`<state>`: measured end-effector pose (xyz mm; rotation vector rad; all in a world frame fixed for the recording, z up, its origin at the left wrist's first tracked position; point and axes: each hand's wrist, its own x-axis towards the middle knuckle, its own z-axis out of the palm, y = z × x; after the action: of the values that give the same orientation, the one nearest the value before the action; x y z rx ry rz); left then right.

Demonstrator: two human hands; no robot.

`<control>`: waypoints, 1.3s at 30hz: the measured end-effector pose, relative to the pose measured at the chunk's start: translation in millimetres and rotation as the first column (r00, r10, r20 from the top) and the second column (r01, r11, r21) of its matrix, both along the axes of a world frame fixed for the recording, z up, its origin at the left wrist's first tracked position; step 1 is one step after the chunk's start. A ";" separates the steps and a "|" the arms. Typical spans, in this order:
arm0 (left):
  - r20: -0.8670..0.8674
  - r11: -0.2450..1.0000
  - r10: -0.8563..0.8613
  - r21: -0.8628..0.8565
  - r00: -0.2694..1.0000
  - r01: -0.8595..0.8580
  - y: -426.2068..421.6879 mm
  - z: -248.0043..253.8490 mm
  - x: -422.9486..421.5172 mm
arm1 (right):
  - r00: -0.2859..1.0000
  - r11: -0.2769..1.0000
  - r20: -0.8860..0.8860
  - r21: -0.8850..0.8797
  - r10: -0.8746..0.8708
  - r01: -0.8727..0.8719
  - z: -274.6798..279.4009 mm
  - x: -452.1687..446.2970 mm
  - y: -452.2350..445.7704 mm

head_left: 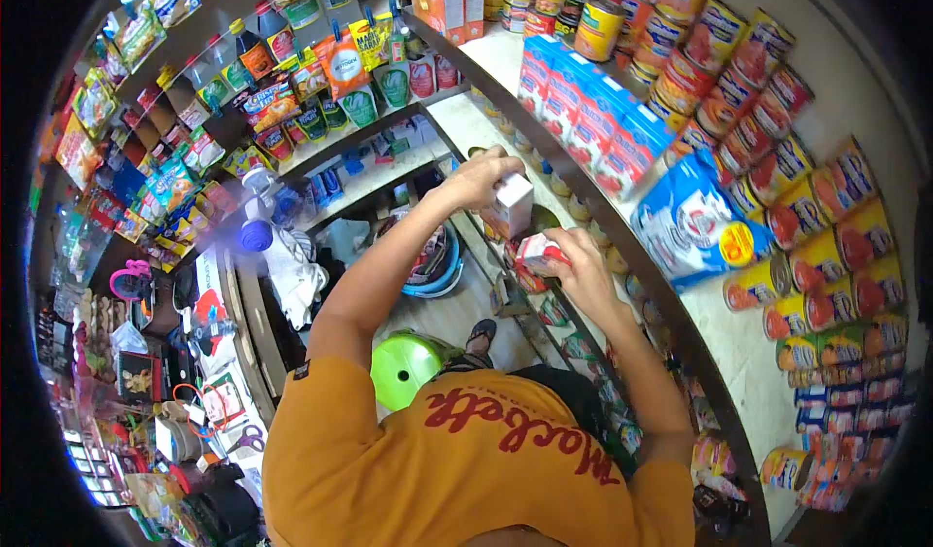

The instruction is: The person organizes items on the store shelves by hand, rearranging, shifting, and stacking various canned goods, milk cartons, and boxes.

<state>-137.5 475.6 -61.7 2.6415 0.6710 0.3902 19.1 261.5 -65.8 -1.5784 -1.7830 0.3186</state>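
Note:
In the upper middle, my left hand [478, 178] is closed round a white box [512, 205], gripping it from above at the shelf. Lower and to the right, my right hand [581, 265] holds a small red and white box [540, 253], its fingers on the box's right side. The two boxes are close together, over the lower shelf with small packets [554, 311]. A row of red, white and blue cartons [591, 115] stands on the upper shelf, right of my hands.
Stacked cans [812, 207] and a blue bag [695, 222] fill the right shelf. A green stool [403, 370] and a blue basin [437, 270] are on the floor. Hanging packets [345, 66] line the upper left; scissors [247, 438] lie on the left counter.

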 end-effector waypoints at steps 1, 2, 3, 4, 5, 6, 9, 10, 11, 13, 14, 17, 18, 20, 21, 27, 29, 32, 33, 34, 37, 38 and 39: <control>0.026 0.998 0.057 -0.012 0.998 -0.056 19.4 -7.2 -0.4 | 0.996 1.000 -0.082 0.005 0.024 -0.024 -7.8 1.4 20.4; 0.045 0.996 0.094 -0.010 0.995 -0.094 40.7 -13.6 -1.7 | 0.992 1.000 -0.124 -0.002 0.027 -0.028 -13.9 1.3 40.0; 0.076 0.991 0.125 0.028 0.989 -0.128 60.6 -17.6 -3.3 | 0.986 0.999 -0.166 -0.010 0.031 -0.033 -17.5 -0.9 59.3; 0.108 0.985 0.156 0.063 0.982 -0.163 80.2 -22.4 -4.9 | 0.978 0.999 -0.207 -0.020 0.034 -0.039 -20.6 -3.3 78.4; 0.142 0.975 0.185 0.096 0.972 -0.199 99.2 -27.9 -7.1 | 0.974 1.000 -0.225 -0.007 0.026 -0.029 -23.3 -5.9 98.2; 0.152 0.970 0.215 0.080 0.965 -0.229 112.2 -24.1 -11.5 | 0.970 1.000 -0.243 0.004 0.019 -0.018 -24.2 -10.0 117.5; 0.221 0.926 0.280 0.192 0.934 -0.324 172.0 -48.2 -12.4 | 0.911 1.000 -0.412 -0.006 -0.023 0.022 -36.8 -17.9 178.3; 0.199 0.923 0.290 0.201 0.936 -0.329 186.8 -55.5 -13.2 | 0.880 0.994 -0.468 -0.100 -0.085 0.043 -45.6 -19.4 199.5; 0.176 0.919 0.297 0.213 0.938 -0.331 202.3 -62.2 -13.6 | 0.842 0.979 -0.517 -0.193 -0.153 0.059 -54.3 -20.1 220.3; 0.128 0.908 0.333 0.224 0.934 -0.354 225.6 -63.9 -13.3 | 0.793 0.960 -0.557 -0.255 -0.247 0.119 -77.1 -20.7 259.5; 0.104 0.900 0.362 0.220 0.926 -0.376 232.8 -63.8 -13.2 | 0.812 0.965 -0.527 -0.195 -0.253 0.175 -86.2 -21.3 276.6; 0.093 0.882 0.417 0.200 0.904 -0.428 260.3 -76.0 -11.8 | 0.778 0.916 -0.500 -0.317 -0.382 0.246 -105.6 -21.3 313.1; 0.120 0.871 0.426 0.215 0.897 -0.442 271.4 -87.3 -9.3 | 0.752 0.880 -0.491 -0.405 -0.439 0.249 -111.0 -20.4 324.4; 0.180 0.848 0.431 0.254 0.884 -0.465 301.4 -111.3 1.3 | 0.854 0.896 -0.272 -0.157 -0.445 0.416 -160.3 -8.2 360.0; 0.156 0.865 0.414 0.239 0.897 -0.441 299.0 -103.0 1.8 | 0.860 0.901 -0.271 -0.145 -0.434 0.409 -139.2 -19.4 360.0; 0.182 0.906 0.302 0.250 0.936 -0.342 332.2 -125.2 8.7 | 0.915 0.902 -0.094 -0.234 -0.392 0.362 -118.9 -37.8 381.5; 0.142 0.937 0.238 0.228 0.961 -0.266 343.2 -121.8 9.9 | 0.923 0.908 -0.023 -0.190 -0.383 0.372 -131.7 -38.4 389.9; -0.145 0.948 0.265 0.222 0.953 -0.229 356.7 -110.5 14.1 | 0.931 0.925 -0.056 -0.153 -0.360 0.348 -120.0 -44.1 389.9; -0.270 0.965 0.219 0.201 0.938 -0.167 358.0 -107.3 13.6 | 0.931 0.925 -0.065 -0.155 -0.359 0.346 -114.1 -46.0 390.4; -0.184 0.962 0.242 0.175 0.953 -0.211 345.7 -93.9 9.0 | 0.929 0.921 -0.073 -0.180 -0.363 0.345 -108.9 -49.2 394.5; -0.154 0.949 0.230 0.254 0.961 -0.186 343.9 -95.3 1.8 | 0.932 0.913 -0.084 -0.249 -0.352 0.322 -106.3 -57.9 406.9; -0.187 0.960 0.225 0.212 0.956 -0.185 344.3 -94.4 0.0 | 0.935 0.920 -0.053 -0.205 -0.351 0.333 -107.1 -61.0 408.1; -0.219 0.969 0.219 0.166 0.951 -0.185 340.3 -86.8 -1.8 | 0.936 0.925 -0.021 -0.163 -0.351 0.343 -109.2 -63.8 407.7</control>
<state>-139.4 815.9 -148.5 2.7916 1.0315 0.1858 -44.7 669.2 -175.0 -1.9437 -1.4327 0.3299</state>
